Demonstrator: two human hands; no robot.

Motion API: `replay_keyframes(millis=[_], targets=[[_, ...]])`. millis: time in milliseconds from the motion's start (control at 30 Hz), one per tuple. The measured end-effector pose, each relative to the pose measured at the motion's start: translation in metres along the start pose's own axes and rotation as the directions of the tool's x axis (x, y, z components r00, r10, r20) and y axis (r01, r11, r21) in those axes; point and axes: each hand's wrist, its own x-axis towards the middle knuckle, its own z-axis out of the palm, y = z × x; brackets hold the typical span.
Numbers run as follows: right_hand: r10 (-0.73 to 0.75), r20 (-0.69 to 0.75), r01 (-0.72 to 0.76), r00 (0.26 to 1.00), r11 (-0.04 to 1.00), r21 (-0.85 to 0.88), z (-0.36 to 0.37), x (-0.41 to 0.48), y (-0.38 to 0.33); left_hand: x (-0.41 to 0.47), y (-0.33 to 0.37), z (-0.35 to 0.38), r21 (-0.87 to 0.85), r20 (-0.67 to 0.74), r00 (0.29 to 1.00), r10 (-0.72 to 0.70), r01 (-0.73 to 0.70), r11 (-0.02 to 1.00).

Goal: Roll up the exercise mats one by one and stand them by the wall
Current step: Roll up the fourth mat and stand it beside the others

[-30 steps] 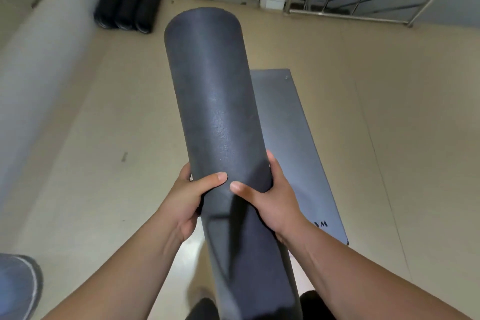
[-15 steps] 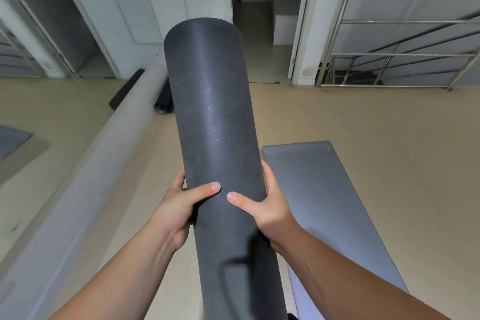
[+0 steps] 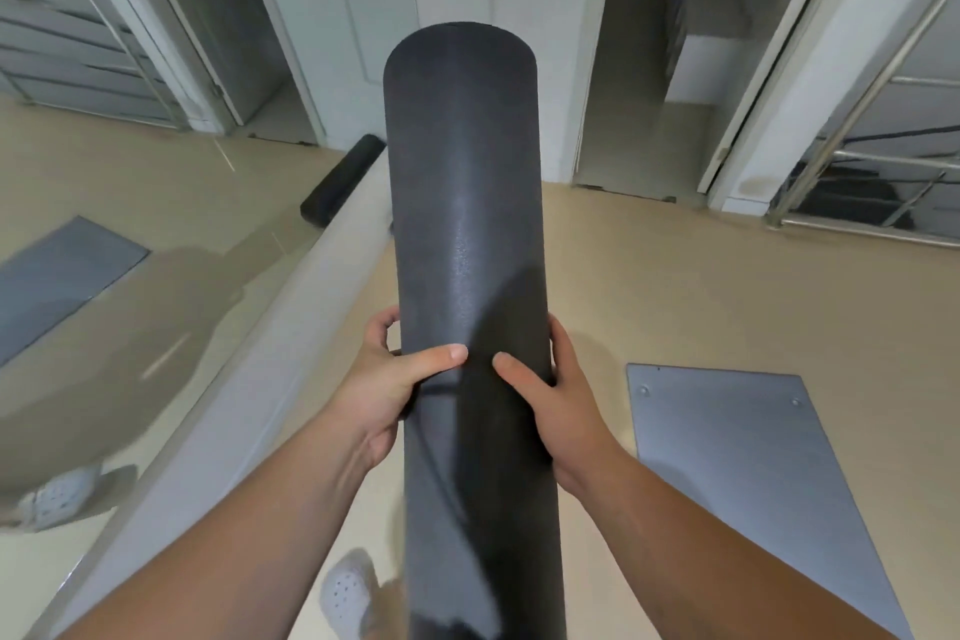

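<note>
Dark grey rolled foam mat held upright, tightly rolled, centre view; flat grey rectangular mat laid unrolled on floor, lower right

The single head-worn camera looks forward and down, close over the floor.

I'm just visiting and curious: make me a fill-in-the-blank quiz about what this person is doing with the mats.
The left hand and right hand grip the rolled mat, held ____.
The flat mat lies to the rolled mat's ____.
A white shoe shows near the picture's ____ edge.
Missing: upright; right; bottom.
</note>
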Motion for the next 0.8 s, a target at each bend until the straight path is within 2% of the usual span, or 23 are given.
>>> replay_keyframes(millis=[167, 400, 600, 800], targets=[[0.015, -0.085, -0.017, 0.996, 1.0, -0.024, 0.073, 0.121, 0.01, 0.129, 0.045, -0.076, 0.056, 0.1, 0.995, -0.011, 0.005, 0.998], [0.063, -0.199, -0.06, 0.978, 0.998, 0.021, 0.162, 0.251, 0.002, 0.285, 0.122, -0.148, 0.129, 0.159, 0.98, -0.122, 0.102, 0.986], [0.099, -0.216, -0.102, 0.971, 0.995, -0.003, 0.169, 0.376, 0.006, 0.426, 0.159, -0.157, 0.215, 0.166, 0.967, -0.192, 0.155, 0.964], [0.288, -0.185, -0.304, 0.939, 0.95, -0.064, 0.153, 0.538, 0.071, 0.593, 0.137, -0.178, 0.255, 0.129, 0.945, -0.301, 0.262, 0.931]])
